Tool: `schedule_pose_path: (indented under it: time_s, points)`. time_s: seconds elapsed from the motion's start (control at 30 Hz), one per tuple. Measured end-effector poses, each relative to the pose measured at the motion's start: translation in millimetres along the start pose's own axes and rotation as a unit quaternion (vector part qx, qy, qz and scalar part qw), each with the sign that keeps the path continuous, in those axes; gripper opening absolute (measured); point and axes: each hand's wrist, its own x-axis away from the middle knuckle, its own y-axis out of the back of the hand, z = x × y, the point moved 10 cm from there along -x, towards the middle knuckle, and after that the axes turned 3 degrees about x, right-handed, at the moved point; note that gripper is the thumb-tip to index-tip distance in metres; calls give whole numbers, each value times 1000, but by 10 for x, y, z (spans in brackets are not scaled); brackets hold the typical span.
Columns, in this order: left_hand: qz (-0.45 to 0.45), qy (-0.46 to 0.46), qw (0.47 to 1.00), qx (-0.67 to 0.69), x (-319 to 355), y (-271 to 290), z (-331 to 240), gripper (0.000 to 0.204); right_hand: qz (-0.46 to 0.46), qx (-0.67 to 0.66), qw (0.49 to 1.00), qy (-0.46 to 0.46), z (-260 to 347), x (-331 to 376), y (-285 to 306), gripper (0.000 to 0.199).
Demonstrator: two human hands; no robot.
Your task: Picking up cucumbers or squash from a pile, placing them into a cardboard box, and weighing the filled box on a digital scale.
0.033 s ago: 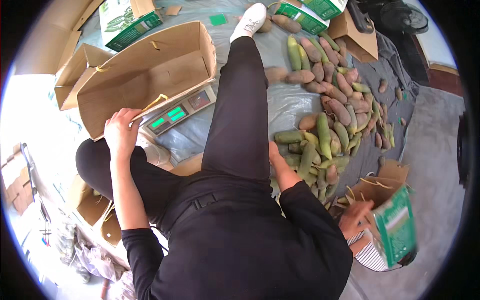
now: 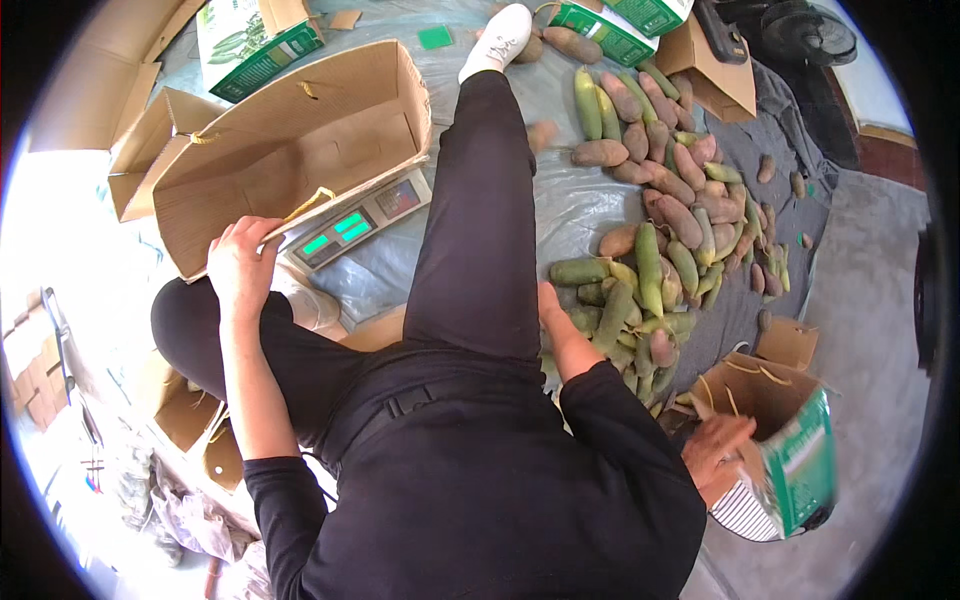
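An open cardboard carton [image 2: 290, 140] stands on its base on a digital scale [image 2: 350, 228] with green lit displays. My left hand [image 2: 240, 260] grips the carton's near edge, fingers bent over it beside a yellow cord handle [image 2: 310, 205]. My right hand [image 2: 546, 300] is mostly hidden past my outstretched leg; its fingers do not show. It is nearest the pile of long green and pinkish-brown radish-like vegetables [image 2: 690, 215]. A blurred pinkish-brown shape [image 2: 541, 134], whose kind I cannot make out, shows at the right edge of my leg.
On the right a co-worker's hand [image 2: 718, 440] is at another open carton [image 2: 800, 465] with green print. Printed cartons [image 2: 255, 50] stand at the back left and back right. A black fan [image 2: 810, 38] is at the far right. Plastic sheeting [image 2: 585, 215] covers the floor.
The blurred pinkish-brown shape has moved left toward my leg. The co-worker's hand has shifted slightly right, and their carton has tilted and moved. My left hand stays on the carton's edge.
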Motion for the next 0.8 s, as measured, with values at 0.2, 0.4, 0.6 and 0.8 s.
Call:
schedule_pose_path:
  time_s: [0.2, 0.4, 0.6, 0.8]
  points:
    - [1, 0, 1000, -8, 5, -28, 0, 18, -10, -20, 997, -73, -58, 142, 167, 24]
    - [8, 13, 1000, -20, -4, -42, 19, 18, -15, -118, 989, -87, -170, 23, 16, 23]
    - [-2, 6, 1000, -12, 6, -18, 0, 17, -14, -221, 970, -97, -134, -72, -100, 20]
    - [-5, 4, 1000, -8, 8, -17, 8, 17, -11, -46, 996, -77, 154, 78, 275, 24]
